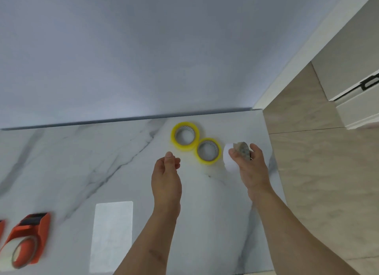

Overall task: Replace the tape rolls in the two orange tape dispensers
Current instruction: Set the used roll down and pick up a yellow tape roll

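Note:
Two yellow tape rolls lie flat side by side on the marble table, one farther back (185, 136) and one nearer (209, 151). My right hand (249, 164) is shut on a white tape roll (229, 159) with a grey cardboard core, held on edge just right of the nearer yellow roll. My left hand (167, 176) hovers with fingers loosely curled and nothing in it, just left of the yellow rolls. An orange tape dispenser (27, 242) with a nearly spent roll lies at the lower left. A sliver of a second orange dispenser (1, 227) shows at the left edge.
A pale rectangular sheet (111, 235) lies flat on the table (82, 162) near its front edge. The table butts against a plain wall at the back; its right edge drops to a tiled floor (320, 172). A white cabinet (352, 80) stands at the far right.

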